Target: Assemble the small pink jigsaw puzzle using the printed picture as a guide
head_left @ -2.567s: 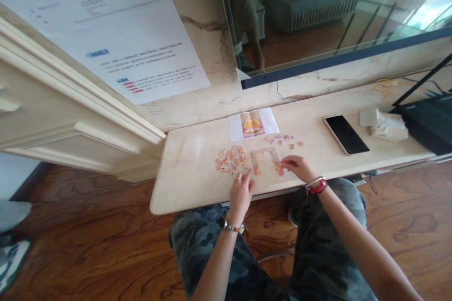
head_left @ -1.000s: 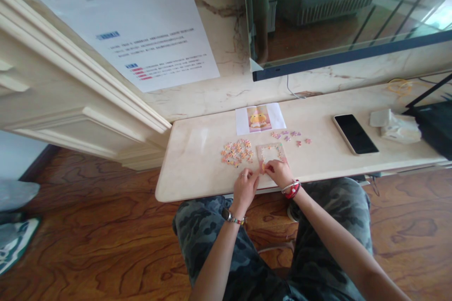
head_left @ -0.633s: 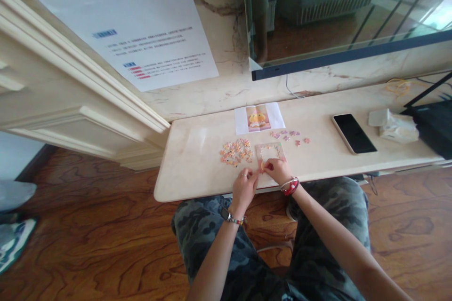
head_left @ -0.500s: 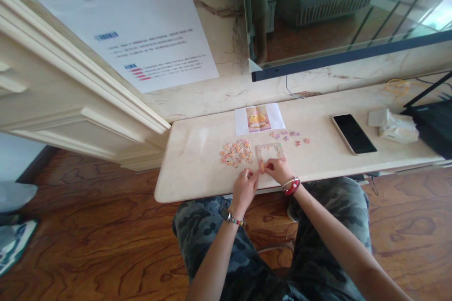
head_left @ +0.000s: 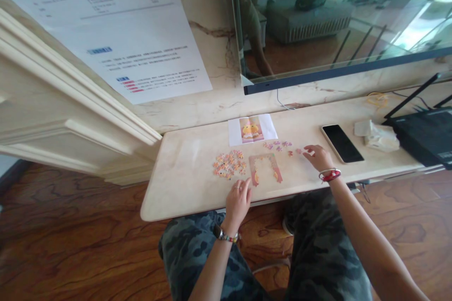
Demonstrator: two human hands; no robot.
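A partly joined jigsaw puzzle border lies on the pale shelf, with left, top and right sides and a gap at the bottom. My left hand rests beside its lower left corner, fingers loosely stretched, with nothing visible in them. To the right, my right hand hovers with thumb and forefinger apart, close to a loose pink puzzle piece. A reddish piece lies just left of that one. Several purple pieces are grouped above the border, and a heap of mixed puzzle pieces spreads left of it.
Behind the pieces lies a creased picture sheet with yellow figures. A phone, a tissue pack and a black router stand farther right. The television overhangs the shelf.
My right hand has left the border's lower edge and moved right to the loose pink piece. My left hand has drawn slightly away from the border's corner. The view has shifted.
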